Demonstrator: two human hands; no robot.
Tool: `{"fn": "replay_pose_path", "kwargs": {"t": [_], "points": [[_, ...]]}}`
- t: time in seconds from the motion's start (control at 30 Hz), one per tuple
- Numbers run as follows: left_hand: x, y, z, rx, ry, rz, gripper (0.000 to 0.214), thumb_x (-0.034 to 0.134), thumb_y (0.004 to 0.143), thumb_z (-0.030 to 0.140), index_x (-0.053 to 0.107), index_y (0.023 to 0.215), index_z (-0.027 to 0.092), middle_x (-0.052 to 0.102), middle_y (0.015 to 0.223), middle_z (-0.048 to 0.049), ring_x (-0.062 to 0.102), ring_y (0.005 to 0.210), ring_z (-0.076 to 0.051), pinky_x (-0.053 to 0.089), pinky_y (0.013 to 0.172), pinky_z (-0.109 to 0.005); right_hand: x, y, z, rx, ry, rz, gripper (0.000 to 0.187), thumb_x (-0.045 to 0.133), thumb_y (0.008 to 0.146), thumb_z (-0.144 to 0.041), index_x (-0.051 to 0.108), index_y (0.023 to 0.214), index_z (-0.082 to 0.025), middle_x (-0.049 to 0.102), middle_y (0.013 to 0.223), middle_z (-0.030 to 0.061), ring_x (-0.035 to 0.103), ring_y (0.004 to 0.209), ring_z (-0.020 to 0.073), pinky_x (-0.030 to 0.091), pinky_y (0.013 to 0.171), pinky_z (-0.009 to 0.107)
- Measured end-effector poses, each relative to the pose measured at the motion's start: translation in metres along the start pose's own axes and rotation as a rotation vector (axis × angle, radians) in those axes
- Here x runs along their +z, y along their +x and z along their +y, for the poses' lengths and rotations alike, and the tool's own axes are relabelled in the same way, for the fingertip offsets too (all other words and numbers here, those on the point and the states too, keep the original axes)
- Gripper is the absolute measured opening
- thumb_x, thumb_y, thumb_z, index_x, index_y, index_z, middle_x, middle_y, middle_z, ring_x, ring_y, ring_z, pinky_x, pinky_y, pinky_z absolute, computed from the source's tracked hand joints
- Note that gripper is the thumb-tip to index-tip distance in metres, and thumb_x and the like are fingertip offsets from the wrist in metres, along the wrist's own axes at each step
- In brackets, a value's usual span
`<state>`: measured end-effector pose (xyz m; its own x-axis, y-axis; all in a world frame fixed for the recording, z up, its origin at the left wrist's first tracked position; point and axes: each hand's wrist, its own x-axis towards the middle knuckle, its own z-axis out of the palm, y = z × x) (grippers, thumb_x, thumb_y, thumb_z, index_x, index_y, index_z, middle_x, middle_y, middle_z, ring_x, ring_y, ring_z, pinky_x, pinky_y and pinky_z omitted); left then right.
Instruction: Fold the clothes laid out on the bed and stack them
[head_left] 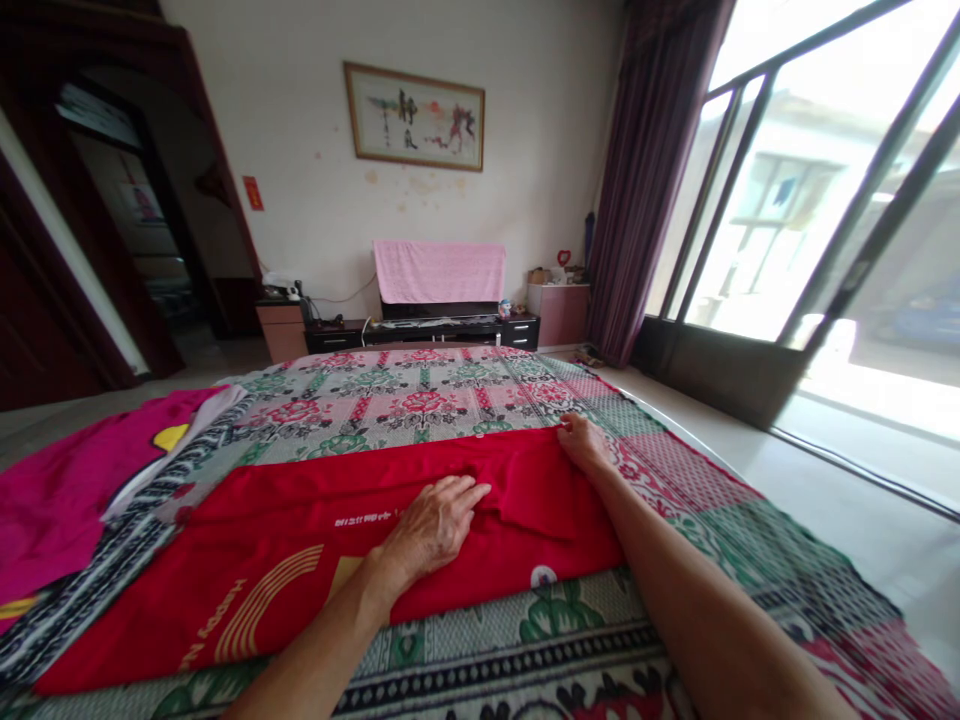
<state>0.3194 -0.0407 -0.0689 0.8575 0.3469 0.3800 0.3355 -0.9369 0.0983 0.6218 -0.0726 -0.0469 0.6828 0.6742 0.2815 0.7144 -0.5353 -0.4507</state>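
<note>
A red cloth (300, 540) with gold stripes and white lettering lies spread across a bed covered by a patterned green and red bedspread (420, 395). My left hand (433, 522) lies flat on the middle of the red cloth, fingers stretched out and pressing it down beside a small fold. My right hand (583, 441) reaches to the cloth's far right corner, fingers closed on its edge.
A magenta garment (67, 490) and a black-and-white patterned cloth (112, 545) lie at the bed's left. Beyond the bed stand a low dark cabinet (442, 330) under a pink towel, a framed picture, a doorway at left, and large windows with purple curtains at right.
</note>
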Motion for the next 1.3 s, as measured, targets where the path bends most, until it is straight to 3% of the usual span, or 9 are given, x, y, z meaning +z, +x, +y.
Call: {"fn": "replay_pose_path", "kwargs": {"t": [0.2,0.33,0.47,0.7,0.83,0.93,1.0,1.1,1.3], "points": [[0.004,0.0,-0.002,-0.008,0.016,0.012,0.039,0.042,0.089,0.021,0.056,0.126,0.022,0.057,0.13,-0.009,0.053,0.119,-0.022,0.044,0.102,-0.042,-0.004,-0.004,-0.007,-0.095,0.014,0.136,0.038,0.042,0.083,-0.026,0.067,0.111,-0.021,0.064,0.112,0.0091,0.061,0.095,0.0203,0.044,0.083,0.028],[0.001,0.0,0.001,-0.013,0.012,0.0,0.039,0.041,0.089,0.02,0.058,0.124,0.02,0.058,0.129,-0.0096,0.054,0.118,-0.023,0.045,0.101,-0.041,0.001,-0.005,-0.01,-0.302,-0.031,0.001,0.033,0.042,0.084,-0.022,0.069,0.101,-0.021,0.068,0.104,0.0058,0.06,0.097,0.0185,0.041,0.087,0.025],[0.001,0.0,0.001,-0.025,-0.007,0.005,0.039,0.042,0.089,0.02,0.059,0.123,0.019,0.058,0.129,-0.0106,0.052,0.12,-0.023,0.044,0.102,-0.041,0.012,-0.002,-0.004,-0.388,-0.059,-0.147,0.032,0.041,0.086,-0.022,0.069,0.101,-0.02,0.067,0.11,0.0062,0.06,0.1,0.0182,0.041,0.09,0.026],[0.009,-0.001,-0.004,-0.03,-0.05,0.041,0.039,0.043,0.088,0.021,0.058,0.123,0.017,0.058,0.129,-0.0109,0.052,0.121,-0.021,0.04,0.106,-0.04,-0.004,-0.018,-0.016,-0.376,0.021,-0.061,0.032,0.047,0.081,-0.021,0.068,0.105,-0.019,0.068,0.108,0.0072,0.061,0.098,0.0194,0.043,0.089,0.028],[0.003,0.002,-0.001,-0.058,-0.095,0.059,0.037,0.046,0.086,0.019,0.06,0.12,0.017,0.062,0.122,-0.0106,0.056,0.114,-0.021,0.045,0.101,-0.036,-0.033,-0.043,-0.03,-0.533,0.057,-0.34,0.021,0.052,0.076,-0.021,0.071,0.086,-0.016,0.07,0.08,0.0027,0.061,0.072,0.0145,0.044,0.067,0.023],[-0.003,0.004,0.003,-0.087,-0.168,0.06,0.035,0.052,0.084,0.023,0.061,0.117,0.017,0.066,0.112,-0.0098,0.06,0.107,-0.02,0.047,0.095,-0.033,-0.053,-0.065,-0.034,-0.608,0.046,-0.62,0.021,0.063,0.071,-0.031,0.07,0.084,-0.017,0.068,0.076,-0.0002,0.058,0.066,0.0121,0.041,0.059,0.021],[-0.003,0.007,0.006,-0.105,-0.182,0.058,0.032,0.055,0.082,0.024,0.063,0.112,0.017,0.067,0.106,-0.0088,0.061,0.102,-0.02,0.048,0.092,-0.032,-0.062,-0.079,-0.035,-0.615,-0.004,-0.712,0.029,0.07,0.064,-0.035,0.07,0.087,-0.019,0.068,0.08,-0.0004,0.059,0.069,0.0126,0.042,0.06,0.021],[-0.001,0.012,0.009,-0.143,-0.151,0.046,0.025,0.051,0.082,0.019,0.066,0.102,0.019,0.067,0.097,-0.0073,0.062,0.094,-0.018,0.048,0.087,-0.029,-0.068,-0.094,-0.038,-0.645,-0.074,-0.689,0.035,0.074,0.059,-0.03,0.07,0.093,-0.02,0.069,0.09,0.002,0.06,0.076,0.0151,0.043,0.064,0.022],[-0.004,0.021,0.01,-0.18,-0.117,-0.002,0.026,0.044,0.085,0.018,0.069,0.093,0.019,0.067,0.091,-0.0063,0.062,0.089,-0.016,0.047,0.085,-0.028,-0.06,-0.093,-0.042,-0.722,-0.143,-0.592,0.029,0.049,0.067,-0.005,0.071,0.08,-0.018,0.071,0.08,0.0028,0.06,0.07,0.0137,0.04,0.062,0.022]]}}
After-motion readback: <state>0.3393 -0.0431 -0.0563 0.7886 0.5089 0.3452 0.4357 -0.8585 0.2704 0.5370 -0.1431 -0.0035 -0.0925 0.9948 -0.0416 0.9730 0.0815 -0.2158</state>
